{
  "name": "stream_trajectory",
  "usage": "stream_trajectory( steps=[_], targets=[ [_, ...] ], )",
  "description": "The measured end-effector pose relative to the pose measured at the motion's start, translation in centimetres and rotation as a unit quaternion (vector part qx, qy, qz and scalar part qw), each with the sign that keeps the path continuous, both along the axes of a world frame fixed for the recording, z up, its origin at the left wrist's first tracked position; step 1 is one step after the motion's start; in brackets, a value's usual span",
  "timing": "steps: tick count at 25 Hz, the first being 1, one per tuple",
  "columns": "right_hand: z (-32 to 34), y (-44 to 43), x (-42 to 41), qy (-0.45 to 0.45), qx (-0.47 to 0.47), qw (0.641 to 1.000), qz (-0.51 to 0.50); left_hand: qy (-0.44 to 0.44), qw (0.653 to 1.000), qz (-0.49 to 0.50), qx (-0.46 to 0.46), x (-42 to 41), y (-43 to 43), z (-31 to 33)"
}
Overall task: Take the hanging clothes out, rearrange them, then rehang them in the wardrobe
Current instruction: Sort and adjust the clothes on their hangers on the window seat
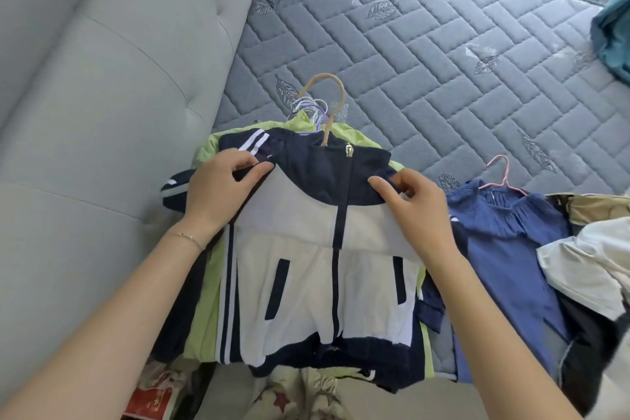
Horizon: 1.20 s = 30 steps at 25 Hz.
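A navy and white zip jacket (306,249) lies face up on top of a stack of clothes on the mattress. A tan hanger hook (332,92) sticks out of its collar, beside several white and purple hooks (313,109). My left hand (218,187) pinches the jacket's left shoulder by the striped sleeve. My right hand (412,208) pinches the right shoulder. A lime green garment (204,317) shows under the jacket. To the right lies a blue dress (504,242) on a pink hanger (501,174).
The grey quilted mattress (426,54) stretches beyond the stack. A padded grey headboard (102,78) rises on the left. More clothes (589,266), beige, white and dark, pile at the right edge. Teal fabric (613,41) sits at the far right. A window runs along the top right.
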State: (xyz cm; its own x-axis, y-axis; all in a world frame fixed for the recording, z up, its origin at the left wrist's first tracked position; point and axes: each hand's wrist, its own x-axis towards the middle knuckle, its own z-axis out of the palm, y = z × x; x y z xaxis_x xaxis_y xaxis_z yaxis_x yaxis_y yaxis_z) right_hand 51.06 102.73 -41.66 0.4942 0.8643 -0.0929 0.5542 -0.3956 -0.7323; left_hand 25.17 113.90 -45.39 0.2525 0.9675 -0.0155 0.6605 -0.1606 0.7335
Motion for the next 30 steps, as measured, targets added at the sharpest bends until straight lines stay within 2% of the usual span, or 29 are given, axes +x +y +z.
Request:
stream_trajectory(
  steps=[9,14,22,30],
  targets=[
    [18.2,-11.5,-3.3,-0.031,0.039,0.997,-0.055,-0.029,0.999,0.015,0.037,-1.6,-10.5,18.7],
    [23.5,-18.6,-4.2,-0.053,0.056,0.994,-0.081,-0.003,0.999,-0.01,0.047,-1.4,-16.3,25.1],
    [25.4,-28.3,0.4,-0.041,0.068,0.992,-0.1,0.01,0.998,-0.01,0.067,3.2,-25.3,28.0],
    [25.7,-37.7,12.4,-0.04,0.045,0.997,-0.053,0.014,0.999,0.014,0.048,14.1,-36.5,27.4]
  ],
)
